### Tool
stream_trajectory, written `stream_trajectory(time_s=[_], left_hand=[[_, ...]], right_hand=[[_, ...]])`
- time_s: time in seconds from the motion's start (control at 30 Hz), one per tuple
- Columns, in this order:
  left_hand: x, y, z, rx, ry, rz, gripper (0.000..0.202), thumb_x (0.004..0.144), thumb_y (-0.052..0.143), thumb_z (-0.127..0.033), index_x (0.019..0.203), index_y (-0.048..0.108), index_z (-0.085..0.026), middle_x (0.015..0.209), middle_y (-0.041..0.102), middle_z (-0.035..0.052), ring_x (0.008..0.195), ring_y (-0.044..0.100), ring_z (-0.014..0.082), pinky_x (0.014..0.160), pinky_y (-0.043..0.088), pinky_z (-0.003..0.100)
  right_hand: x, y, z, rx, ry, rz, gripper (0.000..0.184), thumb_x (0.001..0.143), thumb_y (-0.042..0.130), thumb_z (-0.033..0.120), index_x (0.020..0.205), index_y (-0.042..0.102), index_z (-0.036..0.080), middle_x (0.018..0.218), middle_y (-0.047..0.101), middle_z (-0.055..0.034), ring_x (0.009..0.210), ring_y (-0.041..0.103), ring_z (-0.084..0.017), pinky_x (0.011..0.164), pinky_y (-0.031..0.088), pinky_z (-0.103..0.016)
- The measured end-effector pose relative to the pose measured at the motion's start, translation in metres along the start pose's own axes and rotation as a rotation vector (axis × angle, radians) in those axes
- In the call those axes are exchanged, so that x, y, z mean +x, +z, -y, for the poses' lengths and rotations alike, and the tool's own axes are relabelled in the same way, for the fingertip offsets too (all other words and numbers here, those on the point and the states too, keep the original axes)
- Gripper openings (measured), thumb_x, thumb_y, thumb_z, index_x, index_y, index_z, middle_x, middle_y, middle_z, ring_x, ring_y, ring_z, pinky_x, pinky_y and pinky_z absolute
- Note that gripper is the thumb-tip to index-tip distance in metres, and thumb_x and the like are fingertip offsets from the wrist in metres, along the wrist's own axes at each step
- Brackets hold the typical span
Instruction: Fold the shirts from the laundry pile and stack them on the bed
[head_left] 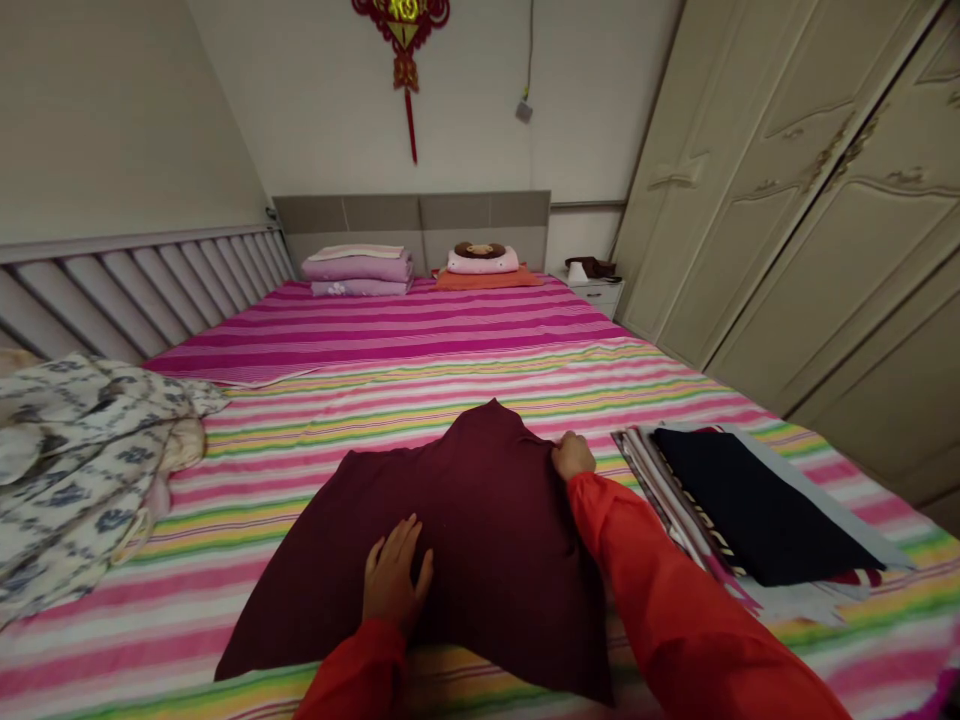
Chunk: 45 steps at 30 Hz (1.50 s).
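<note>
A dark maroon garment [480, 530], its exact kind not clear, lies spread on the striped bed sheet [270, 500] in front of me. My left hand [394, 575] rests flat on its middle left, fingers stretched out. At the garment's upper right edge, my right hand [574, 456] has its fingers closed on the cloth, pinching it. A slight ridge runs through the fabric near that grip. Both my arms are in red sleeves. Just right of my right hand lies a stack of folded clothes with a dark navy piece [757, 500] on top.
A rumpled floral cloth [97, 470] lies at the bed's left side, by the slatted rail [150, 290]. Folded purple bedding [360, 270] and a pink pillow [484, 261] sit near the headboard [487, 212]. A pale wardrobe [810, 200] and a small nightstand [600, 295] stand on the right.
</note>
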<state>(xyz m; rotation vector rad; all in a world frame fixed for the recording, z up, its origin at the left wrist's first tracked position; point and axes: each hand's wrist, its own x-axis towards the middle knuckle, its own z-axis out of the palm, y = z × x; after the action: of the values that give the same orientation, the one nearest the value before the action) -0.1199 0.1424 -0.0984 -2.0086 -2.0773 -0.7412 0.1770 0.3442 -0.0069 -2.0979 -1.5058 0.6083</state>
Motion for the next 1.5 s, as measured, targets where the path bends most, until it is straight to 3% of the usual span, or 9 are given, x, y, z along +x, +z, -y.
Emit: stream_trajectory(time_s=[0.23,0.43,0.67,0.87,0.97,1.1,1.27,1.37,1.5], left_hand=[[0.001,-0.002,-0.003,0.002,-0.004,-0.005,0.041,0.087,0.045,-0.034,0.124,0.06,-0.023,0.133,0.059,0.0091,0.122,0.055,0.0241,0.103,0.038,0.045],[0.001,-0.006,-0.007,-0.005,-0.009,-0.005,0.04,0.088,0.045,-0.033,0.122,0.061,-0.022,0.132,0.06,0.0094,0.121,0.056,0.0235,0.102,0.039,0.044],[0.002,-0.009,-0.012,-0.038,-0.03,-0.01,0.04,0.087,0.046,-0.033,0.122,0.061,-0.023,0.132,0.06,0.0095,0.122,0.055,0.0241,0.103,0.036,0.045],[0.005,-0.008,-0.008,-0.037,-0.014,0.013,0.039,0.088,0.044,-0.036,0.12,0.061,-0.022,0.133,0.059,0.0088,0.122,0.055,0.0248,0.101,0.038,0.045],[0.007,-0.01,-0.01,-0.044,-0.019,0.011,0.04,0.088,0.043,-0.036,0.12,0.061,-0.02,0.133,0.059,0.0098,0.123,0.054,0.0258,0.101,0.038,0.046],[0.01,-0.015,-0.015,-0.056,-0.05,0.018,0.04,0.087,0.041,-0.036,0.118,0.062,-0.019,0.131,0.06,0.0108,0.122,0.054,0.0269,0.1,0.038,0.046],[0.015,-0.022,-0.016,-0.053,-0.056,0.028,0.042,0.088,0.04,-0.037,0.117,0.063,-0.017,0.133,0.059,0.0129,0.122,0.053,0.0279,0.1,0.038,0.046],[0.01,-0.026,-0.022,-0.049,-0.075,0.019,0.042,0.088,0.04,-0.036,0.118,0.062,-0.017,0.134,0.058,0.0133,0.123,0.052,0.0279,0.1,0.038,0.046],[-0.018,-0.027,-0.059,-0.108,0.104,0.041,0.041,0.085,0.046,-0.035,0.121,0.06,-0.02,0.137,0.056,0.0123,0.126,0.05,0.0257,0.102,0.036,0.044]], right_hand=[[-0.011,0.042,0.036,0.392,0.12,0.256,0.031,0.089,0.056,0.044,0.079,0.062,0.015,0.067,0.063,-0.0035,0.057,0.061,-0.013,0.051,0.047,-0.024],[-0.001,0.053,0.042,0.638,0.316,0.33,0.033,0.091,0.057,0.037,0.115,0.058,0.015,0.11,0.062,-0.0067,0.09,0.063,-0.017,0.076,0.055,-0.036],[0.021,0.021,0.012,0.769,0.336,0.251,0.035,0.091,0.057,0.037,0.119,0.056,0.017,0.117,0.06,-0.008,0.097,0.061,-0.019,0.082,0.054,-0.039],[-0.001,-0.006,-0.02,0.752,0.146,0.29,0.02,0.087,0.061,0.034,0.086,0.062,0.014,0.078,0.065,-0.002,0.058,0.057,-0.01,0.053,0.047,-0.022],[-0.032,-0.013,-0.036,0.727,-0.022,0.294,0.022,0.08,0.065,0.035,0.07,0.061,0.016,0.069,0.065,-0.002,0.055,0.055,-0.01,0.053,0.044,-0.021],[-0.085,-0.024,-0.061,0.674,-0.231,0.335,0.018,0.071,0.072,0.036,0.067,0.067,0.019,0.083,0.07,-0.005,0.085,0.063,-0.019,0.082,0.048,-0.031],[-0.124,-0.033,-0.089,0.438,-0.513,0.319,0.023,0.056,0.082,0.025,0.075,0.07,0.022,0.132,0.057,-0.0089,0.128,0.042,-0.028,0.11,0.026,-0.044],[-0.122,-0.033,-0.099,0.419,-0.508,0.286,0.02,0.058,0.08,0.028,0.064,0.062,0.021,0.129,0.058,-0.009,0.125,0.044,-0.029,0.107,0.028,-0.045],[-0.105,-0.029,-0.107,0.562,-0.411,0.277,0.031,0.061,0.075,0.042,0.057,0.052,0.021,0.086,0.065,-0.0049,0.089,0.058,-0.022,0.084,0.045,-0.037]])
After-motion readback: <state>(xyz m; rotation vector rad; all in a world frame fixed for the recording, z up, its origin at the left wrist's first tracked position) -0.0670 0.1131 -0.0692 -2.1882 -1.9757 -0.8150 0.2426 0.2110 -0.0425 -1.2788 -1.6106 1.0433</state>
